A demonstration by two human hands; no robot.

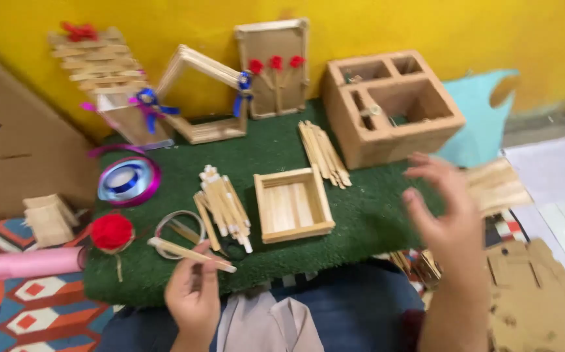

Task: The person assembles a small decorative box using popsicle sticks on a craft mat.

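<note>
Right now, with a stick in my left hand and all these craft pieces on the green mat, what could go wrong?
The left hand grips a thin wooden stick that juts toward the red pom-pom flower; a swing might knock it. The right hand is raised, open and blurred beside the wooden organizer box, so it could bump that. The stick bundle lies loose beside the small stick tray and may scatter.

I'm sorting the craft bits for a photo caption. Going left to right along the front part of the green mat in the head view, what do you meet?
Red pompom flower → left hand holding a wooden stick → bundle of sticks → shallow wooden tray → right hand, raised and open.
</note>
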